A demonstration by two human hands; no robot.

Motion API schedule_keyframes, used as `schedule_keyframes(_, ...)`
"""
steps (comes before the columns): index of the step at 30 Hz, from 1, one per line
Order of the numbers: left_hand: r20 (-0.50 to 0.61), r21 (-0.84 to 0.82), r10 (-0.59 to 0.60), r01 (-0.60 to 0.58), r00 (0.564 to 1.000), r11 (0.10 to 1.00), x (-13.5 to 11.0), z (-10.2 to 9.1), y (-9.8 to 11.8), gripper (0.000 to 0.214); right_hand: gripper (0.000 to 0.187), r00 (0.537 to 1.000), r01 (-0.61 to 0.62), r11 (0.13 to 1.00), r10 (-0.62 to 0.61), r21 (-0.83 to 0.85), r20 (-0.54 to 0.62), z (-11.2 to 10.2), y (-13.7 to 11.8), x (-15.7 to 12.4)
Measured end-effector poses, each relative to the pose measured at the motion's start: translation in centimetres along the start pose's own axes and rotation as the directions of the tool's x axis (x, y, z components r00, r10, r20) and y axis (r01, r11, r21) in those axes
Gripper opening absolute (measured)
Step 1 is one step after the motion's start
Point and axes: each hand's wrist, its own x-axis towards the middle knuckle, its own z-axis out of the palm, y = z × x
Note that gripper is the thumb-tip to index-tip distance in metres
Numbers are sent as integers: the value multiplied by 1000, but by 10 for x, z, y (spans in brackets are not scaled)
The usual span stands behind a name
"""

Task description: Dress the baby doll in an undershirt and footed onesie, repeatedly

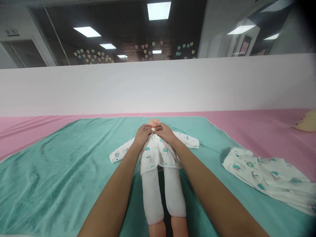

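A baby doll (pixel 161 194) lies on its back on a teal blanket (pixel 61 171), head away from me. It wears a white printed top (pixel 158 153) with sleeves spread to both sides, and its legs are white cloth. My left hand (pixel 142 135) and my right hand (pixel 165 132) meet at the doll's neck. Both pinch the top's collar where a small white fastening (pixel 153 131) shows between the fingertips. The doll's head is mostly hidden behind my hands.
A second white printed garment (pixel 269 177) lies crumpled on the blanket's right edge. The blanket covers a pink surface (pixel 259 125). A cream object (pixel 307 121) sits at the far right. A white partition (pixel 158 87) runs across behind.
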Motion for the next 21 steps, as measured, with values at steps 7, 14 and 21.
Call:
schedule_keyframes(7,32,-202,34,-27,999,979,2,0,-7,38,30,999,6,997,-10,-77,-54,-1,-3,-2)
schedule_keyframes(14,17,-78,62,-61,998,995,4,-1,-9,28,22,999,-1,997,-3,-80,-44,-5,-5,-5)
schedule_keyframes(21,-74,131,52,-42,996,991,3,0,-4,26,16,999,7,995,-13,-95,-52,-5,-4,-4)
